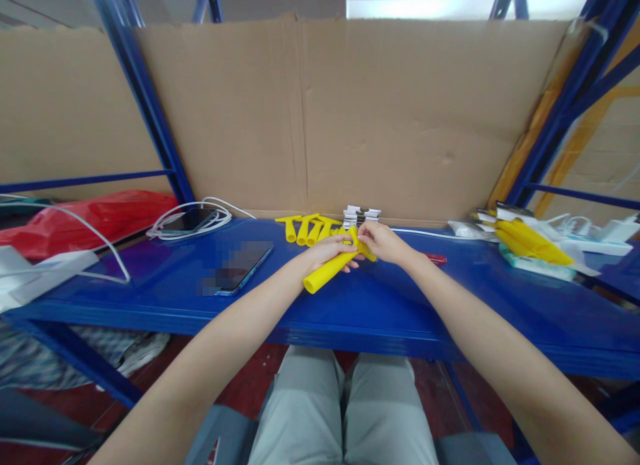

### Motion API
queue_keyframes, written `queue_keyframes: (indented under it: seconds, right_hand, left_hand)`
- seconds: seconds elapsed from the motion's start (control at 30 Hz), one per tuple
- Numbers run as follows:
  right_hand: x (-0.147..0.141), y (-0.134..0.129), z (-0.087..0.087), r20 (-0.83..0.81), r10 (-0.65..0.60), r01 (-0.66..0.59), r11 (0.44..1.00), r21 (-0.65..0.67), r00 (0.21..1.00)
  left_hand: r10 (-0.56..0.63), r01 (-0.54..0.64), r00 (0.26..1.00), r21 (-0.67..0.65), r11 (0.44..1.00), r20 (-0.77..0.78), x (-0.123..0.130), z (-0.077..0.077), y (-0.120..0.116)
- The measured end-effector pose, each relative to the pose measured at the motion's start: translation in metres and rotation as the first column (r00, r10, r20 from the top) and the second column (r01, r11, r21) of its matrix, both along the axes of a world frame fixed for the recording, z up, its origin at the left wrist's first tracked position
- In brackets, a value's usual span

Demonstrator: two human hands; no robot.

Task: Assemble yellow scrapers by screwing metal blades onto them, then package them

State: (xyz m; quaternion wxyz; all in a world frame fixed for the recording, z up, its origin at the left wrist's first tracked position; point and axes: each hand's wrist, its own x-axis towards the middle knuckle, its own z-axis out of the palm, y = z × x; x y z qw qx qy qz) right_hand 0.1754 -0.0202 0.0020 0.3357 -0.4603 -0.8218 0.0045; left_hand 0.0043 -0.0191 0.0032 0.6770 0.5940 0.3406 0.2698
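Just below centre frame, the left hand (326, 248) had its fingers round a yellow tube (329, 273), probably light, fairly stiff and best held about its middle, while the right hand (383, 240) pinched its far end.

Phone (254, 258) — left of tubes (314, 234)

A blue table (400, 305) bears a phone (250, 266), yellow pieces (303, 233), perhaps clips (354, 214).

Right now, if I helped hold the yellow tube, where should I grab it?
Probably around the wide near end of the yellow tube, coming from the near side: that round part sticks out free, while the left hand holds it farther up and the right hand is at the far end.
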Motion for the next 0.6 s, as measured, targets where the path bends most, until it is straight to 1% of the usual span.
queue_keyframes:
  seconds: [0.1, 0.2, 0.37, 0.47, 0.6]
  right_hand:
    - [-0.0008, -0.0032, 0.0018, 0.003, 0.02, -0.02, 0.999, 0.036, 1.0]
    - [-0.0022, -0.0051, 0.0029, 0.008, 0.008, -0.008, 0.998, 0.066, 1.0]
    - [-0.0014, -0.0037, 0.0046, 0.037, -0.029, 0.028, 0.999, 0.03, 0.999]
    - [0.0007, -0.0022, 0.0047, 0.054, -0.023, 0.023, 1.0, 0.012, 0.998]
    - [0.0018, -0.0008, 0.0029, 0.016, -0.028, 0.028, 1.0, -0.014, 1.0]
  left_hand:
    - [-0.004, 0.004, 1.0, 0.005, 1.0, 0.015, -0.0004, -0.0001, 0.0004]
    - [-0.003, 0.003, 1.0, 0.007, 1.0, 0.024, -0.0007, 0.0002, 0.0008]
    - [-0.016, 0.017, 1.0, -0.015, 1.0, 0.024, -0.0008, 0.0, 0.0022]
    - [-0.012, 0.012, 1.0, -0.021, 1.0, 0.008, -0.0007, -0.0004, 0.0023]
    - [-0.026, 0.026, 1.0, -0.015, 1.0, 0.002, -0.0008, 0.0004, 0.0007]
